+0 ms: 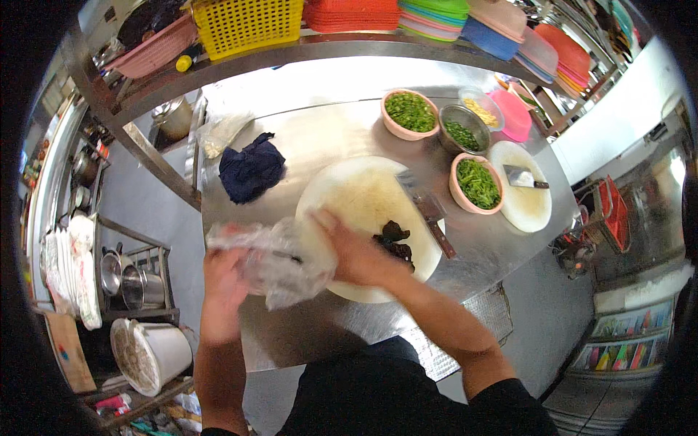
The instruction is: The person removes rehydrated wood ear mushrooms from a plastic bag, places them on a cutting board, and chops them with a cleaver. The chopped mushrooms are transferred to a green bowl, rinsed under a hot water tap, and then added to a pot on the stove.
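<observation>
A clear plastic bag point(286, 261), blurred by motion, is gripped by my left hand point(229, 272) over the near left part of the steel table. My right hand point(354, 253) is against the bag's right side, above the round white cutting board point(354, 185); blur hides whether its fingers grip the plastic. Dark, wrinkled food pieces point(397, 240) lie on the board just right of that hand. A cleaver point(428, 210) rests across the board's right edge, its handle towards me. A crumpled dark blue cloth point(252, 168) lies beyond the bag.
Pink baskets of chopped greens point(409, 111) and a steel bowl point(465, 129) stand at the back right. A smaller board point(521, 204) holds another cleaver point(523, 177). A metal shelf point(349, 46) with stacked plastic baskets spans the far side. A knotted plastic bag point(223, 133) lies back left.
</observation>
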{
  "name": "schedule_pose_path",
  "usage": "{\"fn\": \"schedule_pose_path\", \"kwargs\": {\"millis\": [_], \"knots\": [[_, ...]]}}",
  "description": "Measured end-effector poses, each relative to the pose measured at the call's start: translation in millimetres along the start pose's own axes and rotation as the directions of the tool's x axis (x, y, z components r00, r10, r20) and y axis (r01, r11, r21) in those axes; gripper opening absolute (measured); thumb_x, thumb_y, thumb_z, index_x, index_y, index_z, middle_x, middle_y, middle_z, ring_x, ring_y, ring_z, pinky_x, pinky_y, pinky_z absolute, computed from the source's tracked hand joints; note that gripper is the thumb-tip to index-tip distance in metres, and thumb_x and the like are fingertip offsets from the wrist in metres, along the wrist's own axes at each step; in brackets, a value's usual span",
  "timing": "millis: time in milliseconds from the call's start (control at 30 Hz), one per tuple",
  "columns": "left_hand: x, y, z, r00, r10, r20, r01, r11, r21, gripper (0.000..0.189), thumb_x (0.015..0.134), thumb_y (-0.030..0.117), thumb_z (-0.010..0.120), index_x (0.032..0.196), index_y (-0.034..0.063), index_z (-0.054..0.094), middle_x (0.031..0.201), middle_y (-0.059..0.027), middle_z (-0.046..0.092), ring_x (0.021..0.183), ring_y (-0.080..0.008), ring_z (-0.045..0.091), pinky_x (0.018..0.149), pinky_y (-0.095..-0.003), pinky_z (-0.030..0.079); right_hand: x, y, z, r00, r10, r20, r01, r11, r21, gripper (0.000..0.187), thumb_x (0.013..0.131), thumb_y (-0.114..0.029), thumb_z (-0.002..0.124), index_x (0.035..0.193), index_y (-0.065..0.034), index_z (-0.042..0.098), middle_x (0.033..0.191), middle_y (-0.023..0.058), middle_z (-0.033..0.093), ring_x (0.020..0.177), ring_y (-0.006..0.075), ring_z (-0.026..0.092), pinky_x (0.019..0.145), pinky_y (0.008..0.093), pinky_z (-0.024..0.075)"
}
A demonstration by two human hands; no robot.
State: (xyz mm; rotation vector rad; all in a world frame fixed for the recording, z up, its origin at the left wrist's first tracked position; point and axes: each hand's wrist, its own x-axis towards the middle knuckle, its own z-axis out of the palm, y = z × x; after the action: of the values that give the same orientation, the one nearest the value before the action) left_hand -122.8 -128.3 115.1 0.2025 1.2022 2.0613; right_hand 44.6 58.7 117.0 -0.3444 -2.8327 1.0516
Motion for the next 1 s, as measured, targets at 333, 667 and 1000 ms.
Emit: {"fn": "schedule_pose_path", "kwargs": {"millis": [333, 667, 1000], "knots": [[-172, 54, -170, 0.922, 0.349, 0.171, -0.349, 0.554, 0.756, 0.056, 0.071, 0.015, 0.068, 0.123, 0.001, 0.051, 0.116, -0.0092, 0.058, 0.089, -0.0173, 0.058, 0.081, -0.0317, 0.048, -14, -106, 235, 0.979, -0.202, -0.008, 0.18, 0.855, 0.487, 0.023, 0.078, -0.009, 0.065, 0.1, -0.0032, 0.06, 0.1, 0.0198, 0.062, 0.095, 0.0384, 0.059, 0.084, 0.0451, 0.0476], [-219, 29, -308, 0.893, -0.378, 0.243, 0.181, 0.798, 0.575, 0.065, 0.079, 0.023, 0.072, 0.135, 0.0066, 0.044, 0.135, -0.0123, 0.049, 0.122, -0.0271, 0.049, 0.106, -0.0395, 0.037, -36, -254, 301, 0.973, -0.226, 0.049, 0.184, 0.883, 0.431, 0.033, 0.08, -0.009, 0.065, 0.112, -0.0039, 0.059, 0.102, 0.0182, 0.062, 0.095, 0.0356, 0.061, 0.085, 0.0402, 0.0496], [-33, 80, -515, 0.953, -0.294, -0.077, 0.061, -0.066, 0.996, 0.042, 0.087, 0.04, 0.055, 0.117, 0.012, 0.061, 0.124, -0.0131, 0.059, 0.113, -0.033, 0.055, 0.095, -0.0399, 0.045, 26, -242, 310, 0.926, 0.305, 0.224, -0.377, 0.796, 0.474, 0.035, 0.088, -0.023, 0.066, 0.116, -0.0027, 0.061, 0.1, 0.0132, 0.067, 0.095, 0.0212, 0.065, 0.084, 0.034, 0.0509]]}}
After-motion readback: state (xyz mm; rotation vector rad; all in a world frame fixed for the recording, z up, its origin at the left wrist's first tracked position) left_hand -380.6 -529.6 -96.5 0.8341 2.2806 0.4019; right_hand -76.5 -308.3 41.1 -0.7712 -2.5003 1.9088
